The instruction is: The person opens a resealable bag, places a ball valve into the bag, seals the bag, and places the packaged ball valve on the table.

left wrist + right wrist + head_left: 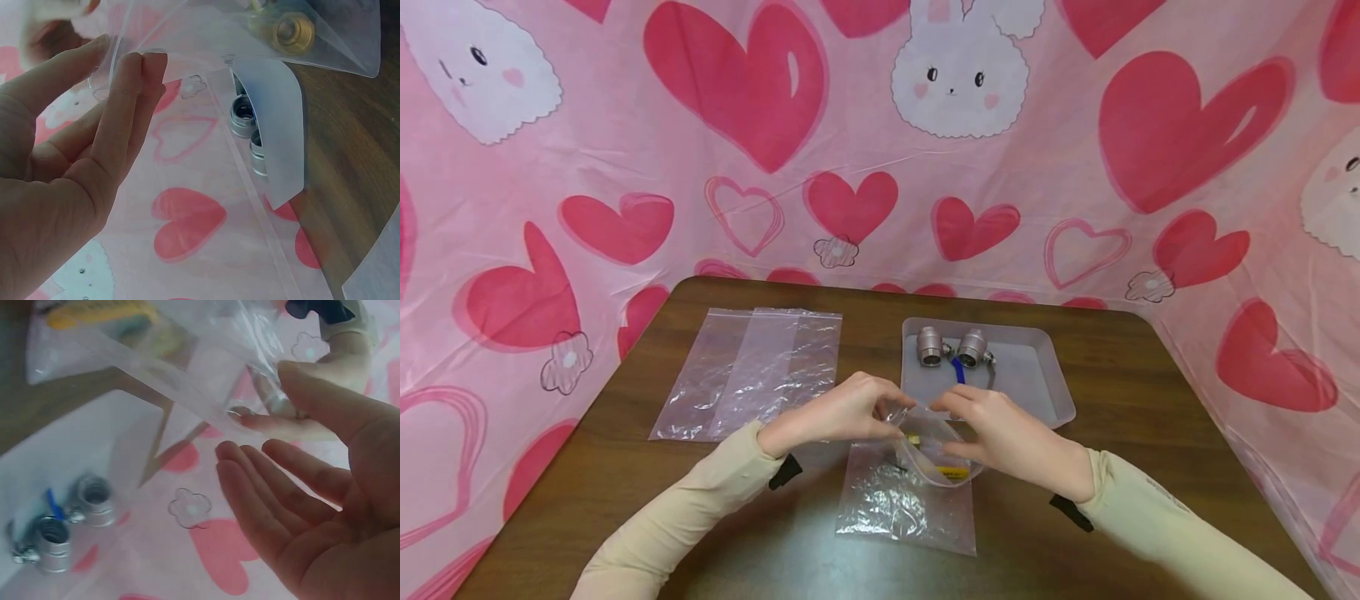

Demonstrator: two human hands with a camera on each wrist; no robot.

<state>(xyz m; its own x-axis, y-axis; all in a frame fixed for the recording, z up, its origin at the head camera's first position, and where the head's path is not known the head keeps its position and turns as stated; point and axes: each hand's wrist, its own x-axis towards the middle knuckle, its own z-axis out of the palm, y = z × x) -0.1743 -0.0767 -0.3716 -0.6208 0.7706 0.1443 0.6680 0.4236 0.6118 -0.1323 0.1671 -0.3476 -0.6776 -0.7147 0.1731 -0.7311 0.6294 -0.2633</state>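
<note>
In the head view my left hand pinches the top edge of a clear zip bag between thumb and fingers. Inside the bag are a brass threaded fitting and a yellow handle. My right hand is at the bag's other side, its fingers extended and spread from the thumb, with nothing gripped. In the right wrist view its thumb tip overlaps the bag's edge, while the other fingertips are below it.
Another clear bag lies flat beneath the held one. Overlapping clear bags are at the left. A translucent tray behind the hands holds two metal valves, one with a blue lever. A heart-patterned curtain surrounds the wooden table.
</note>
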